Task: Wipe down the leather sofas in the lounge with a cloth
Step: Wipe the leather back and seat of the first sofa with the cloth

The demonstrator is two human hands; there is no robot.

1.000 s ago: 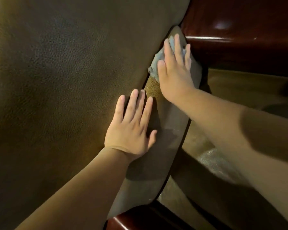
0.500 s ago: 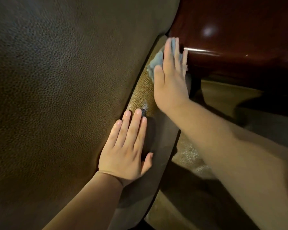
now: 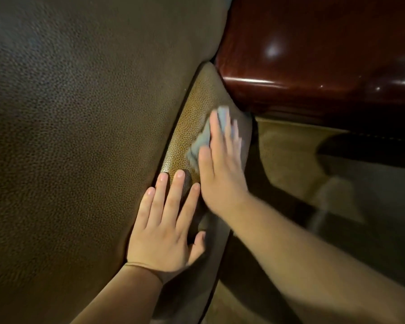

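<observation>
Right hand (image 3: 222,169) lies flat, fingers straight, pressing a grey-blue cloth (image 3: 205,139) onto the narrow leather strip (image 3: 197,108) btwn the big sofa cushion (image 3: 80,136) and the glossy wood arm (image 3: 313,66). Grip state: fingers extended, not curled; cloth is pinned under palm and fingers, not pinched. Cloth shows past the fingertips and on the thumb side; rest is hidden under the hand. Right hand is blurred, consistent w/ a wiping stroke. Left hand (image 3: 166,228) also lies flat w/ fingers straight, holding nothing, resting on the seam where cushion meets strip, just below and beside the right hand, fingertips near its heel. Key relation: the strip's long axis runs from lower left up toward the wood arm at upper right; unwiped length lies both ahead of and behind the cloth along that axis. Right hand is the nearer one, already on the cloth. No containers in view.
</observation>
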